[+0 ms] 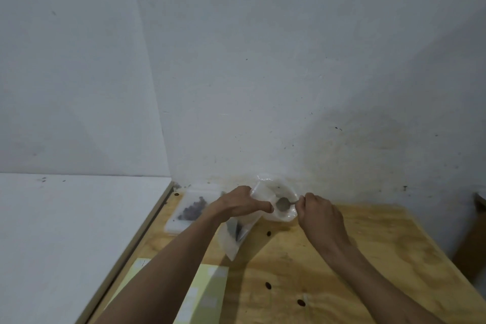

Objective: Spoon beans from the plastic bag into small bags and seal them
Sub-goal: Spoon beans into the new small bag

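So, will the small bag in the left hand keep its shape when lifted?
Probably not: the small bag looks thin and hangs limp under the left hand, so it should flop. With few beans visible inside, it is likely light.

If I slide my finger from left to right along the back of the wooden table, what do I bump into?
White tray with dark beans → left hand gripping a small bag → spoon over the big plastic bag → right hand holding the spoon's handle.
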`<state>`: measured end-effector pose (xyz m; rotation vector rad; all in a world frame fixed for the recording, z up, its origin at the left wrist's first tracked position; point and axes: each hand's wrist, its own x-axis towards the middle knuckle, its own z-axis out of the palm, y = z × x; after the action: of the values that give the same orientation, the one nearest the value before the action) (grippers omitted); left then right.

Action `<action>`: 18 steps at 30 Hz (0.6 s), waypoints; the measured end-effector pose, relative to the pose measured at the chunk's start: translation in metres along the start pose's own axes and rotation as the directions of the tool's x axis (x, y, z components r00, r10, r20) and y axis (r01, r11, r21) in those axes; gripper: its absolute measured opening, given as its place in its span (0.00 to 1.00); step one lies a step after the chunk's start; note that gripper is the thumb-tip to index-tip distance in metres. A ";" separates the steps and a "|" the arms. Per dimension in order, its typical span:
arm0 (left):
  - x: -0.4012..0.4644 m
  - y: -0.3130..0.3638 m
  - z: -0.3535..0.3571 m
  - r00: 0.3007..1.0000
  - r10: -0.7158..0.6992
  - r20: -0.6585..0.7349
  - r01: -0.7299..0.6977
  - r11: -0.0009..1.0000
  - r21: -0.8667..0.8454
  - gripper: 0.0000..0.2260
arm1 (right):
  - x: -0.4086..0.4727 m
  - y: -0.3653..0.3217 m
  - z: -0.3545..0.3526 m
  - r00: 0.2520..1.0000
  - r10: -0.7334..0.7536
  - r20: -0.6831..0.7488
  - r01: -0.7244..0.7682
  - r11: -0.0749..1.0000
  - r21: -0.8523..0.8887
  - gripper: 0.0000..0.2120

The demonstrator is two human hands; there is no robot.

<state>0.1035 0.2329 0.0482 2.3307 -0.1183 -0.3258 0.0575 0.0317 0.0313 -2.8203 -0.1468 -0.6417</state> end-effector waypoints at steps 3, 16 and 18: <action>-0.001 0.011 -0.003 0.996 0.054 -0.075 -0.059 0.996 -0.073 0.22 | 0.006 0.002 0.008 0.957 0.280 0.082 -0.292 0.924 0.248 0.19; 0.001 0.027 -0.010 0.995 0.076 -0.060 -0.086 0.978 -0.190 0.14 | -0.004 0.015 0.022 0.767 0.522 0.372 -0.628 0.491 0.604 0.20; 0.000 0.021 -0.014 0.993 0.058 -0.106 -0.083 0.965 -0.248 0.12 | -0.009 0.014 0.020 0.828 0.471 0.304 -0.549 0.573 0.608 0.19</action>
<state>0.1071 0.2275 0.0726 2.0798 -0.1051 -0.1783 0.0595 0.0229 0.0068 -2.0107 0.3547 -0.2129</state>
